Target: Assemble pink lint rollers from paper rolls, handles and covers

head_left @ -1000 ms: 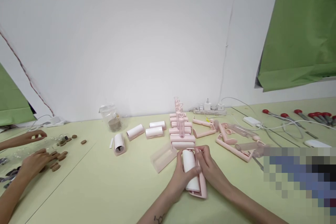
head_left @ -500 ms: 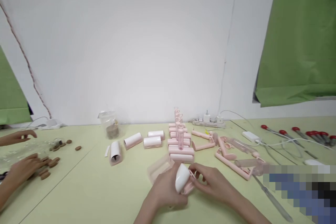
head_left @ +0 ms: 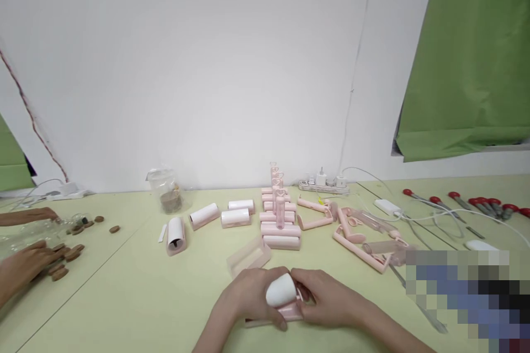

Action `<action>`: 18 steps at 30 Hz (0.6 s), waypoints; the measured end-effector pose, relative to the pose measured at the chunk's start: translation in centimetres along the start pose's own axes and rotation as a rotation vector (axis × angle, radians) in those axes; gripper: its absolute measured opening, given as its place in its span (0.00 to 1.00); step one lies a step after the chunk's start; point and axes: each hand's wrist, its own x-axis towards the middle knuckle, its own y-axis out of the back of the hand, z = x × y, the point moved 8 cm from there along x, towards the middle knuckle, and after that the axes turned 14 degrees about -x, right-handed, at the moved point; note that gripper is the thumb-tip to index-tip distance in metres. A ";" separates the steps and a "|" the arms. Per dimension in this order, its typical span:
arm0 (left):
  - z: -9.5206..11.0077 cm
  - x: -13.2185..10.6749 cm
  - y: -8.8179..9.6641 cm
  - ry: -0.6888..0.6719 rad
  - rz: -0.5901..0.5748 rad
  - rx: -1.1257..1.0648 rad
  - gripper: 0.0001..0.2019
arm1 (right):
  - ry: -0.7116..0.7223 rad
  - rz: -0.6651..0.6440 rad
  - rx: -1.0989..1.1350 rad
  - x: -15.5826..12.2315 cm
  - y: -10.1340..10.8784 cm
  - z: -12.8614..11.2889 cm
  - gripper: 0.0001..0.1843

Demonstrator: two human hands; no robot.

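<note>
Head view: I see the left hand (head_left: 253, 293) wrapped around the white roller (head_left: 281, 290), the right hand (head_left: 333, 299) pinching the pink holder (head_left: 293, 311) beneath it, over the table's (head_left: 144, 309) near side. I judge both light; roller smooth, rounded, best gripped mid-length; holder stiff, probably moulded plastic, slightly slippery.

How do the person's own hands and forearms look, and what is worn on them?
The left hand and right hand are bare, without gloves; no ring shows on the visible fingers. The left forearm and right forearm show no sleeve, watch or bracelet.
</note>
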 end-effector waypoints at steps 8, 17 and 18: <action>0.6 -0.4 -0.3 -0.102 -0.015 0.009 0.24 | 0.140 -0.107 0.028 0.1 -0.5 0.5 0.07; 0.1 -0.7 0.8 -0.034 0.110 -0.147 0.29 | -0.050 0.015 0.334 -0.1 0.3 2.7 0.21; -0.1 -0.6 0.7 -0.021 0.129 -0.191 0.29 | -0.019 0.035 0.407 0.0 0.2 2.3 0.19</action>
